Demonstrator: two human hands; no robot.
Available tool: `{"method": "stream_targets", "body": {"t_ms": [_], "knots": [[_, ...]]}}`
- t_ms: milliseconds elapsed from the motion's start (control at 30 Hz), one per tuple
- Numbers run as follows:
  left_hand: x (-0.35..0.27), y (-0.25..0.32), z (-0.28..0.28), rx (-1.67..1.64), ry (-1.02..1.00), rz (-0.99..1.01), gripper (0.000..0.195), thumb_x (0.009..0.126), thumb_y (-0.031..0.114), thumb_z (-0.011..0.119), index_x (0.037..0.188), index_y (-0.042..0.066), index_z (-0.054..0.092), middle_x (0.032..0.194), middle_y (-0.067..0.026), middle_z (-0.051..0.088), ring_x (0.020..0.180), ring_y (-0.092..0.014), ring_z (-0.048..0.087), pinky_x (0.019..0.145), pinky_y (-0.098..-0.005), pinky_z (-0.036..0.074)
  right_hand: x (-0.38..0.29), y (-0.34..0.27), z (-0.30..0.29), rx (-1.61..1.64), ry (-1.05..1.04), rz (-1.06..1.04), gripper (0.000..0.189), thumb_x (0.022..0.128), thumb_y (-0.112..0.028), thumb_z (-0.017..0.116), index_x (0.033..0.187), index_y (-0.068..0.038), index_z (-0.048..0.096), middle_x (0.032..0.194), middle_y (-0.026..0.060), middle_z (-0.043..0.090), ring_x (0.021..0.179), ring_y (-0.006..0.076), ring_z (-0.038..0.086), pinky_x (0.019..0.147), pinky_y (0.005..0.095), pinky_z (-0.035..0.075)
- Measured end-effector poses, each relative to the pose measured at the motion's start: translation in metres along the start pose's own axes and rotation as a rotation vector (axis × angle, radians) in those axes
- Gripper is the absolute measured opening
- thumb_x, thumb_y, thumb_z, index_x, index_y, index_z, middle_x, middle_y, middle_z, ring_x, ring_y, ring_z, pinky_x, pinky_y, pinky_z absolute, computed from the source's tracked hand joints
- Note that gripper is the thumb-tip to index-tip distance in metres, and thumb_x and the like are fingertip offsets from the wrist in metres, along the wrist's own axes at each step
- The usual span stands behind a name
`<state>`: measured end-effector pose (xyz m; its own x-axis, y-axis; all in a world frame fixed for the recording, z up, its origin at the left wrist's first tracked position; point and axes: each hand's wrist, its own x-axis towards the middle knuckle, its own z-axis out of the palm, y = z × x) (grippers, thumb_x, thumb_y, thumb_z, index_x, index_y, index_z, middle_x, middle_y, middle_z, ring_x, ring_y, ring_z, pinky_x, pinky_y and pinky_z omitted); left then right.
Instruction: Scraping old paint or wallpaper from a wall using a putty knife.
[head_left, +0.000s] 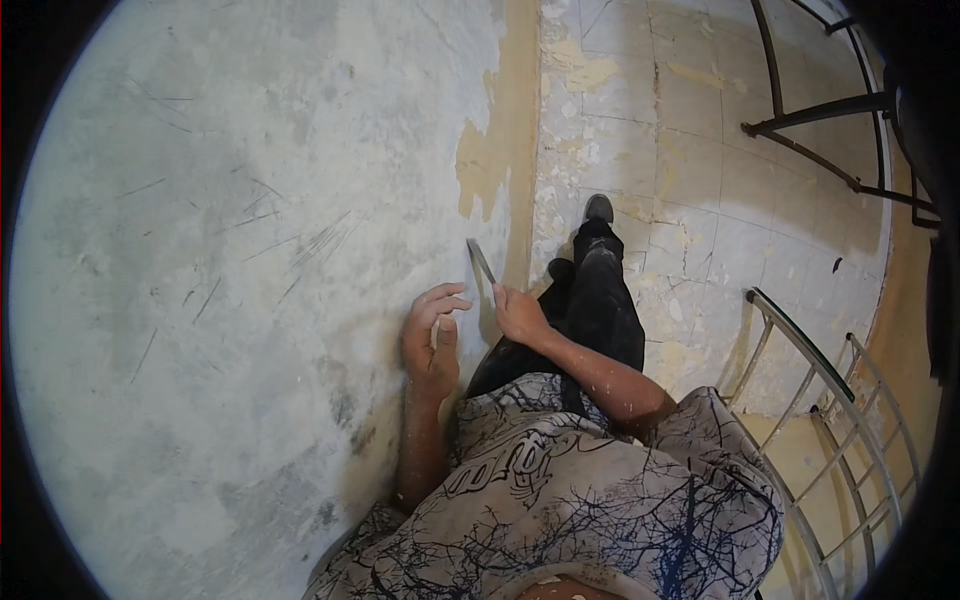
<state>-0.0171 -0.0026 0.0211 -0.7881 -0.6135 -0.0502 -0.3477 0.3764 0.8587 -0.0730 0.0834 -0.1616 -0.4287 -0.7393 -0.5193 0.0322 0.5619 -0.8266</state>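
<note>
A scraper with a thin metal blade (481, 260) is held in my right hand (519, 316), its handle hidden in my fist. The blade is seen nearly edge-on and points up and to the left, in front of the wall (247, 247). My left hand (433, 337) is beside the wall, palm turned inward, fingers bent and apart with nothing in them. Whether it touches the wall cannot be told. Grey-white, scratched patches cover most of the wall. A jagged strip of yellowish paint (487, 161) runs along its lower edge by the floor.
Paint flakes (570, 142) litter the tiled floor (682, 172) along the wall's foot. My shoe (598, 208) stands on these tiles. A metal ladder (806, 330) is close on my right. Dark metal frame legs (817, 112) rise at the upper right.
</note>
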Motion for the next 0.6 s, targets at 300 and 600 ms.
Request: {"method": "stream_targets", "body": {"t_ms": [300,600], "knots": [[0.001,0.000,0.003,-0.112,0.039,-0.086,0.038,0.097,0.032,0.039,0.096,0.001,0.061,0.110,-0.0178,0.058,0.101,-0.025,0.054,0.085,-0.0326,0.040,0.010,-0.004,-0.011,-0.082,-0.010,0.034,0.049,0.096,-0.035,0.030,0.086,0.003,0.059,0.081,0.0300,0.059,0.081,0.0485,0.055,0.075,0.0535,0.043],[0.001,-0.004,0.006,-0.144,0.044,-0.088,0.037,0.097,0.030,0.038,0.097,0.001,0.060,0.112,-0.0161,0.058,0.099,-0.022,0.053,0.083,-0.0300,0.040,0.000,-0.001,-0.003,-0.045,-0.037,0.018,0.052,0.097,-0.035,0.029,0.087,0.006,0.059,0.082,0.0307,0.060,0.081,0.0484,0.056,0.077,0.0542,0.043]]}}
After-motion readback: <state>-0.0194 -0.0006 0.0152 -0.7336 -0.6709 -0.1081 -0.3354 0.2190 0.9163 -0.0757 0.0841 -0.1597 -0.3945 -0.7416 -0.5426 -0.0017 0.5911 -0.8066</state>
